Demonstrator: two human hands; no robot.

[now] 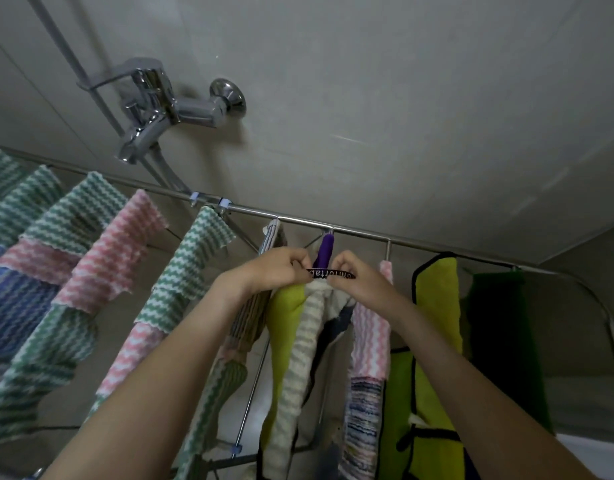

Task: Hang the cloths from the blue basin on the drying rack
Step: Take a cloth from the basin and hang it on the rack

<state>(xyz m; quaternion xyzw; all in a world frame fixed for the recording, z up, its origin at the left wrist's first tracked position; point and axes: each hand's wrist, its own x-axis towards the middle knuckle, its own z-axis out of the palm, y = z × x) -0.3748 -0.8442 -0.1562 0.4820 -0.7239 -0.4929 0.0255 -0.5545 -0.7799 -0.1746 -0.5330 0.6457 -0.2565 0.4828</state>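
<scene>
**Rack nearly full, one more cloth at centre**

From the left edge to the middle, wavy cloths [73, 216] in green, pink and blue hung over the drying rack [420, 242]. At centre, the left hand [278, 268] and right hand [357, 275] each pinched the black loop [330, 274] of a yellow-and-white cloth [298, 341], not yet hung. A yellow cloth [437, 299] hung at right. The blue basin was out of view, so what was left could not be told.
</scene>
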